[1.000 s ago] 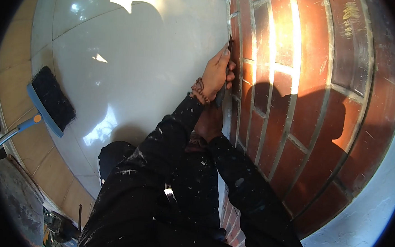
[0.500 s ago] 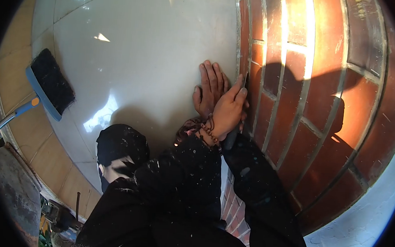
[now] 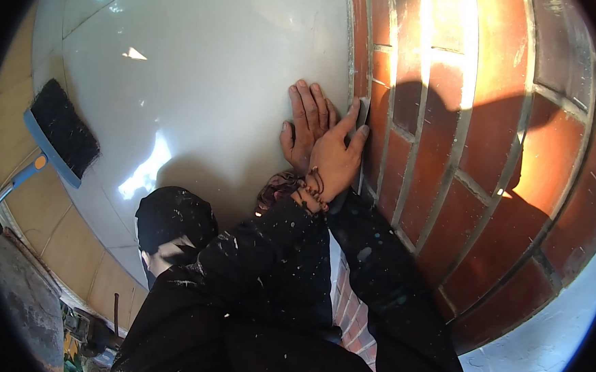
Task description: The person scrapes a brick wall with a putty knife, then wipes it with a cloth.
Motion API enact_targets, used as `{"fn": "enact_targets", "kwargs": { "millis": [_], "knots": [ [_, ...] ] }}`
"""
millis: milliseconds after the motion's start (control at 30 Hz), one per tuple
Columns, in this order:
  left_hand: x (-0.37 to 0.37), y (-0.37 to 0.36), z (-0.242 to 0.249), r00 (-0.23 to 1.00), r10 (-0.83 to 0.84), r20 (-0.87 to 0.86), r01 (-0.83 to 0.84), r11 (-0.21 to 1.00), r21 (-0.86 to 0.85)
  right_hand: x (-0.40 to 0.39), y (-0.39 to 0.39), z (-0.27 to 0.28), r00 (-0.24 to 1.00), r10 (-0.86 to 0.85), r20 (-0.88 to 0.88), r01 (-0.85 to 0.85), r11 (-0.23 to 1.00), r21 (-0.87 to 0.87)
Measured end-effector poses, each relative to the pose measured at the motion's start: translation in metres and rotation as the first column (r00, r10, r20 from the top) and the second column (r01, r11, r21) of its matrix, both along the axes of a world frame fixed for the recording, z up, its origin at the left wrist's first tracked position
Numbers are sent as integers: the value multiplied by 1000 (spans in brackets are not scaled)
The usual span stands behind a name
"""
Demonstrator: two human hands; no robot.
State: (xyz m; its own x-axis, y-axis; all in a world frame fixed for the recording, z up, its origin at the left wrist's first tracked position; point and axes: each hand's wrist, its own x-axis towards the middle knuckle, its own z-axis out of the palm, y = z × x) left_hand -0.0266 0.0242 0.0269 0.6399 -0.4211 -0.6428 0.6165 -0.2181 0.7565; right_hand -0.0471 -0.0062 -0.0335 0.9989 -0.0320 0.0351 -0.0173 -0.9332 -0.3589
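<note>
My arms cross at the wrists, in black sleeves flecked with paint. My right hand lies flat on the pale glossy tile, fingers stretched forward and thumb out to the left. Across its wrist lies my left hand, wearing bracelets and a dark patterned band. Its index finger points along the joint where the tile meets the red brick wall. A thin grey blade shows beside that fingertip, held in the left hand against the joint. The rest of this tool is hidden under the hand.
A broom with black bristles and a blue head lies on the left edge of the tile. Tan tiles border that side. A black rounded knee or shoe is near my left arm. White wall shows at lower right.
The whole view has shifted a little, so the tile and broom sit further left. Both hands have slid slightly forward along the joint, and more of the blade shows.
</note>
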Motion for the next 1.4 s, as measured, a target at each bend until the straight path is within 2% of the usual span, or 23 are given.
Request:
{"fn": "enact_targets", "kwargs": {
  "millis": [133,200,300,333,400,433,467,533,567,633,667,733,767,833,867,933,1133,1167,1200,1267,1300,1333,1400],
  "knots": [
    [-4,0,-6,1000,0,-1,0,1000,-2,4,-1,2,1000,10,6,-10,1000,-23],
    [-5,-3,-13,964,72,255,-70,997,-17,4,1,4,1000,5,15,-5,1000,4],
    [7,2,-11,993,20,115,-15,999,-46,-14,3,3,1000,-13,-9,13,1000,15],
    [0,-3,-24,991,26,134,-19,999,-50,-5,1,2,1000,-15,13,15,1000,15],
    [-35,-12,-55,801,104,590,-158,987,41,1,-1,0,999,-30,32,29,999,20],
    [-19,-3,-35,956,51,287,-62,998,27,-5,1,1,999,-35,19,35,999,21],
    [-6,4,-19,960,47,275,-57,998,28,-10,4,2,1000,-27,9,27,1000,9],
    [19,13,5,993,-95,-66,98,994,44,-11,5,5,1000,-2,5,2,1000,-17],
    [12,9,-4,994,-93,-53,95,995,41,-2,3,4,1000,12,21,-12,999,-33],
    [-23,3,-22,933,72,352,-95,994,49,3,2,7,999,23,22,-22,999,-45],
    [-18,3,-15,937,65,343,-88,995,52,3,3,8,1000,22,6,-22,999,-31],
    [5,2,3,994,31,105,-35,999,35,2,2,7,1000,13,-8,-13,1000,-20],
    [-4,1,-3,994,26,102,-29,999,35,1,2,7,999,18,32,-18,1000,-4],
    [-19,-3,-23,878,59,476,-116,989,92,11,-1,7,995,30,91,-31,1000,7],
    [-6,-3,-13,879,54,473,-111,989,94,9,0,8,997,26,74,-27,1000,16],
    [26,0,11,997,-35,67,28,996,90,-1,5,11,999,19,43,-20,999,30],
    [26,0,4,991,17,136,-22,999,31,7,1,8,1000,-2,-11,2,1000,14],
    [25,-1,4,980,13,-197,-22,999,-43,3,4,11,999,-13,-42,13,1000,15],
    [19,1,2,983,16,-184,-25,999,-45,8,7,21,1000,-9,-28,9,1000,13],
    [-2,-2,-22,976,41,212,-32,998,-45,20,9,41,887,-107,-449,168,981,98],
    [-8,-9,-42,897,56,438,-73,997,21,14,10,37,883,-110,-457,174,980,100],
    [-9,-7,-38,909,43,414,-62,998,32,-4,14,31,912,-102,-398,156,982,105],
    [1,-4,-28,990,0,142,0,1000,1,-26,15,15,968,-71,-241,99,989,107]
  ]
}}
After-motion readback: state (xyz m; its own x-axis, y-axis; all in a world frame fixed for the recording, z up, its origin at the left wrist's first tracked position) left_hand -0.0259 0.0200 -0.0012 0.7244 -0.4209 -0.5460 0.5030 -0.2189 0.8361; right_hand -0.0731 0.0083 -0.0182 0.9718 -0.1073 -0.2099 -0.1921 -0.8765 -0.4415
